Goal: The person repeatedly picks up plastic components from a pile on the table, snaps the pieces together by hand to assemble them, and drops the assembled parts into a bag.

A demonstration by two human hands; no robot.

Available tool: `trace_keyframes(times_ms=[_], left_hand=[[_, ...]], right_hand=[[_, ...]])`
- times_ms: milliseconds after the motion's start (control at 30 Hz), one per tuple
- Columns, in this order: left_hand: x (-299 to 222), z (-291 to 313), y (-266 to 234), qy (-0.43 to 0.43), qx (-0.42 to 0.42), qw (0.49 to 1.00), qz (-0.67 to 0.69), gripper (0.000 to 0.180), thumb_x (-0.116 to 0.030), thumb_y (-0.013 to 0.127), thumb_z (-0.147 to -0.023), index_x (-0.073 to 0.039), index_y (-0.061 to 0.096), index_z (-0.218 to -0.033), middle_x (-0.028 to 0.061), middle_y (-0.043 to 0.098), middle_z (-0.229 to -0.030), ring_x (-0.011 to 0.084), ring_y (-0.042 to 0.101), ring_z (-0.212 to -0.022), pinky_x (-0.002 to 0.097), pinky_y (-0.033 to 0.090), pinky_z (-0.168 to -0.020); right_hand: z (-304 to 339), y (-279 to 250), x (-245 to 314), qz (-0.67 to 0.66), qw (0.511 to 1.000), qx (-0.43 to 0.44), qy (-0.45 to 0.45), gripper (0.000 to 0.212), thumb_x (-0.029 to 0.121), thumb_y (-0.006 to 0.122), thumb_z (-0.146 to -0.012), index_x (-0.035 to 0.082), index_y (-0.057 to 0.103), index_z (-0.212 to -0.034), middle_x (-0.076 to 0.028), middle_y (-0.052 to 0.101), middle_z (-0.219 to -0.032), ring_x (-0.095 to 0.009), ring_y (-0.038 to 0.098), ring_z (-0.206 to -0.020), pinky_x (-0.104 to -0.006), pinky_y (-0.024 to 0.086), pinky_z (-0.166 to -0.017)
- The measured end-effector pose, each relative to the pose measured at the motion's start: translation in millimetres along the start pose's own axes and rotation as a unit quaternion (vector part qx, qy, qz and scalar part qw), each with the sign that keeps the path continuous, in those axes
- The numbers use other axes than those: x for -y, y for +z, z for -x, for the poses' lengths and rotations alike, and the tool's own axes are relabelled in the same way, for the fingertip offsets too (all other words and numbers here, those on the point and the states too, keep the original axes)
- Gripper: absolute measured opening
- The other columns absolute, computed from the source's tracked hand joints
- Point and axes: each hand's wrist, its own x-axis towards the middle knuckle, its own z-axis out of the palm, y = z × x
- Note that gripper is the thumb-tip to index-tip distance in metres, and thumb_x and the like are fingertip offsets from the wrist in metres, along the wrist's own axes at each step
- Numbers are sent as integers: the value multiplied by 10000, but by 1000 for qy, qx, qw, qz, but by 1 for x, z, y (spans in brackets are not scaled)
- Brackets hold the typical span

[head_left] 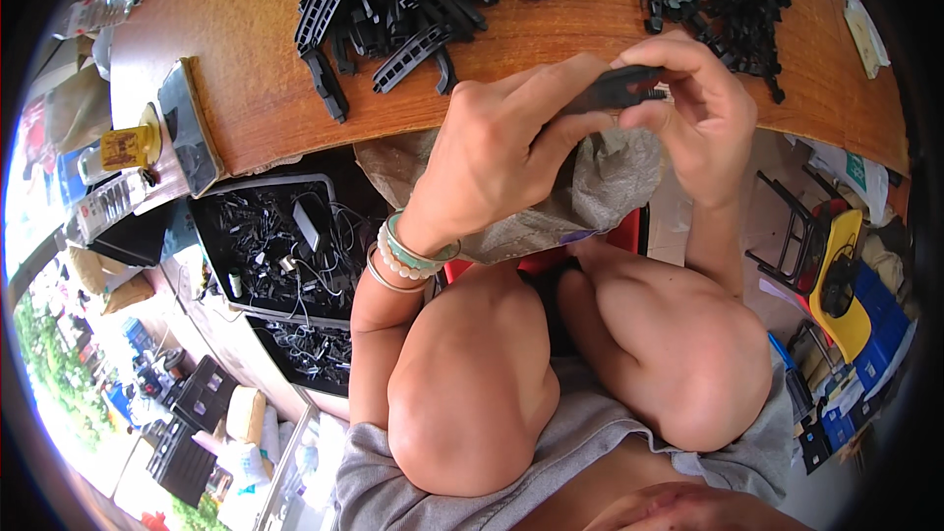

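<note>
Over the table's front edge, both hands are closed on one black plastic part (618, 88), dark and narrow, which lies between them. My left hand (501, 138) pinches its left end between thumb and fingers. At its right end, the thumb and fingers of my right hand (703, 113) grip it. A short ridged or coiled bit shows beside the right fingers, too small to make out. Beyond my left hand, a heap of long black plastic parts (413, 54) covers the wooden table (236, 39). Behind my right hand is a second pile of smaller black parts (723, 0).
A greyish woven sack (615, 172) hangs below the table edge, above my knees. Black trays (270, 315) of small dark parts and cables stand at the left. A dark flat book-like object (190, 128) and a yellow item (126, 147) lie leftward. A yellow chair (841, 320) stands right.
</note>
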Motion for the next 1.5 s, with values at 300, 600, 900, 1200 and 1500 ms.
trace_keyframes(times_ms=[300, 600, 900, 1200, 1500], left_hand=[[-7, -1, -15, -22, 51, 997, -47, 254, -72, 733, -749, 7, 660, -978, 149, 657, -758, 249, 657, -660, 303, 509, -606], [7, 5, -49, -56, -89, 975, -197, 128, -78, 712, -770, -30, 648, -870, 80, 618, -772, 239, 615, -628, 297, 486, -533], [27, 11, -49, -85, -47, 914, -395, 155, -47, 624, -796, -49, 615, -951, 96, 550, -860, 286, 580, -663, 367, 469, -577], [0, 7, -49, -203, -172, 964, 7, 127, 16, 564, -891, 29, 666, -967, 76, 655, -730, 111, 575, -523, 226, 462, -493], [22, 8, -21, -102, -84, 930, 343, 313, -137, 390, -1000, 98, 464, -1193, 308, 636, -908, 325, 689, -728, 380, 582, -664]], right_hand=[[9, 3, -4, 36, 998, 41, -10, 230, -42, 709, -763, -37, 639, -982, -77, 616, -867, -125, 600, -765, -233, 495, -662], [6, 6, 8, -40, 966, 191, 167, 222, -9, 621, -850, -45, 628, -1069, -100, 623, -974, -123, 610, -793, -235, 478, -588], [-33, -29, -33, 580, 784, -44, -218, 192, -38, 584, -832, 15, 659, -1001, -103, 636, -963, -227, 622, -808, -300, 494, -730], [-31, -11, -26, 311, 937, -56, -146, 172, -23, 589, -844, -3, 653, -1002, -117, 631, -983, -217, 626, -809, -302, 500, -737], [-43, 2, -23, 7, 996, -61, -68, 158, -7, 594, -856, -21, 647, -1004, -132, 625, -1003, -207, 630, -811, -304, 506, -743]])
